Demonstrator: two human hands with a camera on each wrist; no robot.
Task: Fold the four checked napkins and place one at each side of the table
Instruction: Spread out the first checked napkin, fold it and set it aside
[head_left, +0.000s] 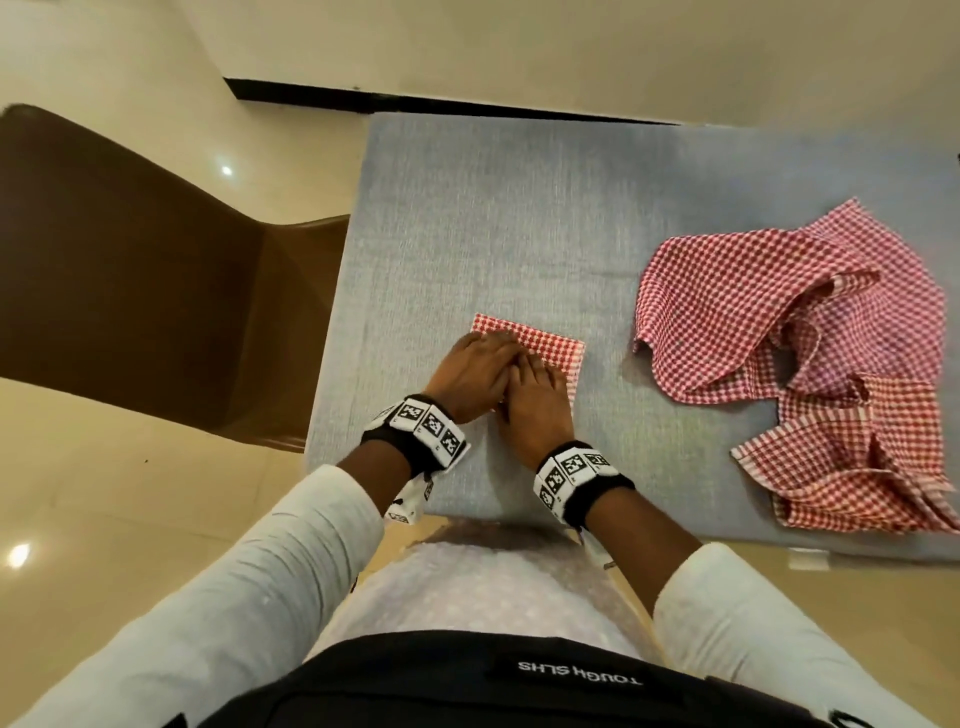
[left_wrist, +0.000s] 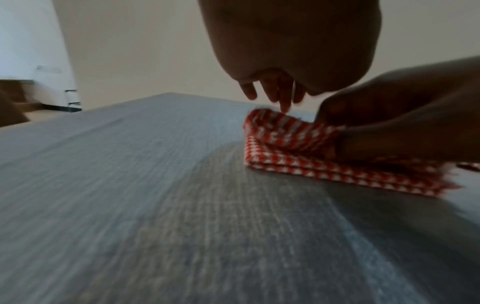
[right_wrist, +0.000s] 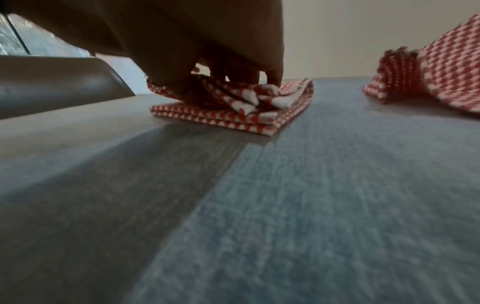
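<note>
A folded red-checked napkin (head_left: 545, 340) (left_wrist: 298, 164) (right_wrist: 233, 117) lies in several layers on the blue-grey table (head_left: 467, 234), near the front edge. My left hand (head_left: 485, 358) (left_wrist: 280, 98) hovers over its left part, fingers pointing down, one fingertip touching the raised top fold. My right hand (head_left: 535, 387) (right_wrist: 233, 86) sits beside it and pinches the bunched top layer between thumb and fingers. The hands hide most of the napkin in the head view. Unfolded checked napkins (head_left: 789, 306) (right_wrist: 441, 67) lie crumpled in a heap at the right.
A second crumpled part of the heap (head_left: 857, 467) reaches the table's front right edge. A brown chair (head_left: 130, 260) stands against the table's left side. A wall with a dark skirting (head_left: 415, 101) runs just beyond the far edge.
</note>
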